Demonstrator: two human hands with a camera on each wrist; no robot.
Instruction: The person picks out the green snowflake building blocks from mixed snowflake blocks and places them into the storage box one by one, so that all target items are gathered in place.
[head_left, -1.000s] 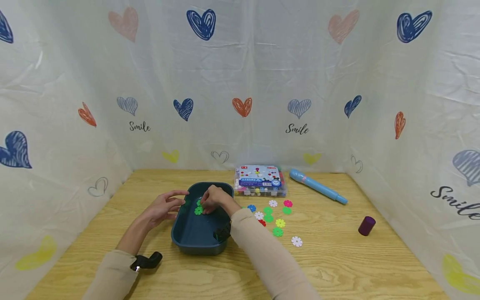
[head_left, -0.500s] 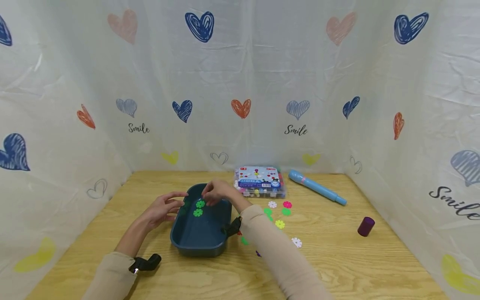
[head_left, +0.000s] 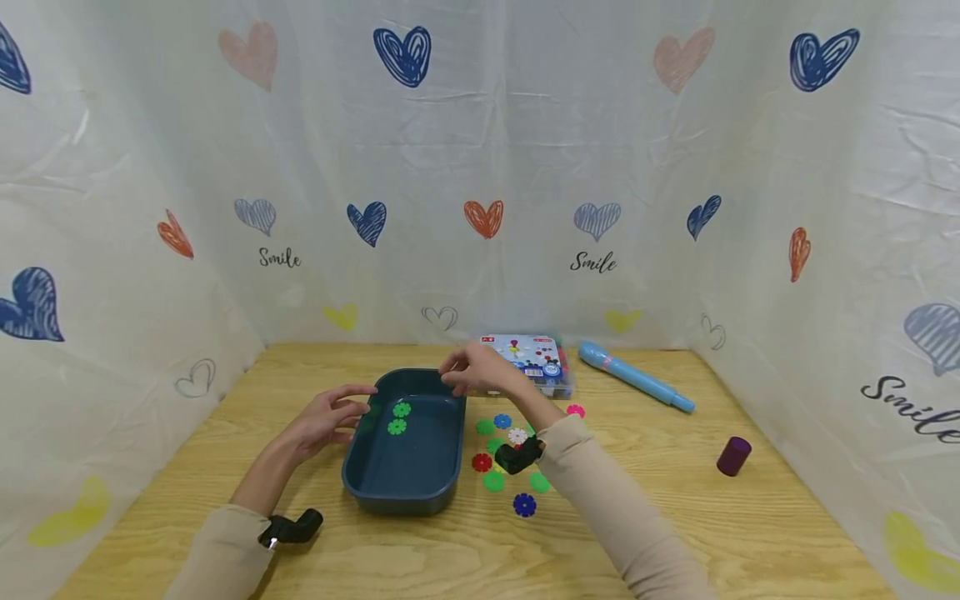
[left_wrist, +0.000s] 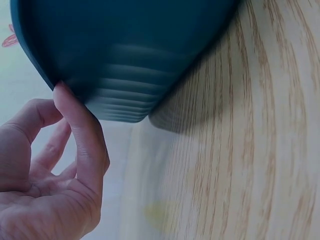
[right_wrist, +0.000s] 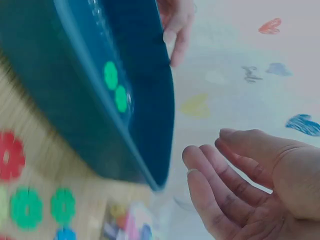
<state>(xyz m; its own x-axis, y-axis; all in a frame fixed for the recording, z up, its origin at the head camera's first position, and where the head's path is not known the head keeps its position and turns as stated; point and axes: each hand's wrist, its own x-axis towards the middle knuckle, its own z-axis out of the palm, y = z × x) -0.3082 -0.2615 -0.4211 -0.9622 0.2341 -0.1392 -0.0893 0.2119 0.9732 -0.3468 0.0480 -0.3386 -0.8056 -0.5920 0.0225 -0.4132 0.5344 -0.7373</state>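
The right grip (head_left: 480, 368) is bare, thumb and fingers loosely bent with nothing between them, just beside the far right corner of the basin (head_left: 402, 505); the left grip (head_left: 327, 419) rests relaxed fingers against the basin's left rim, not curled round it; between the two, the basin lies with its long axis running away from the person; inside, toward its left wall, two green pieces (head_left: 397, 427) lie flat, one just beyond the other; outside its right wall the loose pieces (head_left: 493, 482) are scattered over the counter (head_left: 637, 533), among them a red piece (head_left: 482, 462) and a dark blue piece (head_left: 525, 505); the relation that seems to count is that most of these lie nearer the person than the right grip, beside and under its own forearm, so it is the closer of the two, while the left has the basin's width in between; the right sleeve (head_left: 607, 508) and black wrist camera (head_left: 519, 455) cover part of the scatter, so I cannot tell how many pieces there are; the right grip also hides part of the clear box (head_left: 536, 354); the left wrist view cuts the basin off and shows no pieces; farther out lie a blue tube (head_left: 636, 377) and a purple cylinder (head_left: 733, 457)
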